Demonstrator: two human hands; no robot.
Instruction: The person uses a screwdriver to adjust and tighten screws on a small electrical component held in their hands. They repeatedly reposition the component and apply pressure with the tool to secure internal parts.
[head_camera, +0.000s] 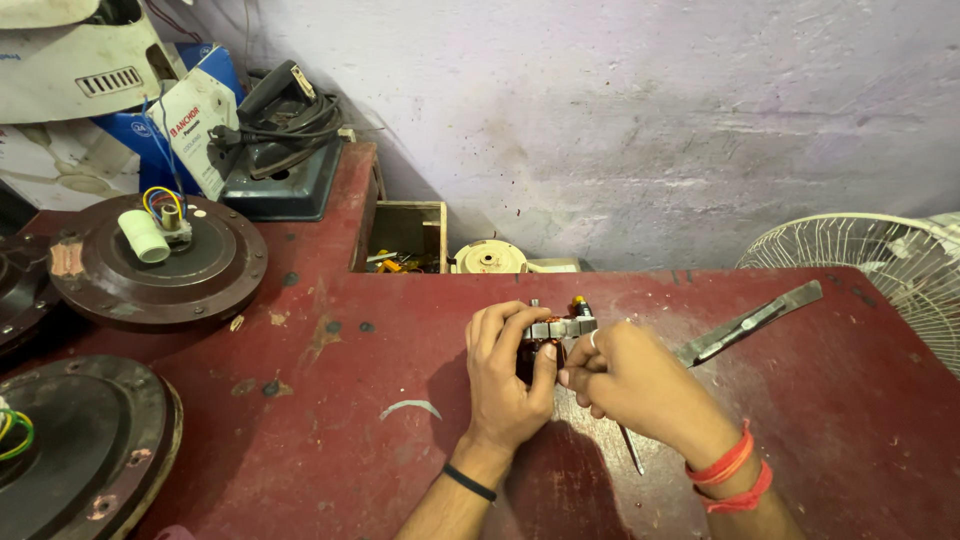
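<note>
Bare red-painted tabletop (330, 440) lies open in front of and to the left of the two hands, with only a small pale curved scrap (410, 407) on it. Further left, two round dark-brown ceiling-fan motor housings (160, 262) (85, 440) block the edge. To the right, long grey metal shears (750, 322) lie slantwise, and a white wire fan guard (880, 265) stands past the far corner.

Your left hand (505, 375) and right hand (630, 375) cover most of the small motor part (560, 328) at frame centre. The dark round motor housing (85, 450) at lower left and the fan guard (880, 270) at right are cut by the edges.
</note>
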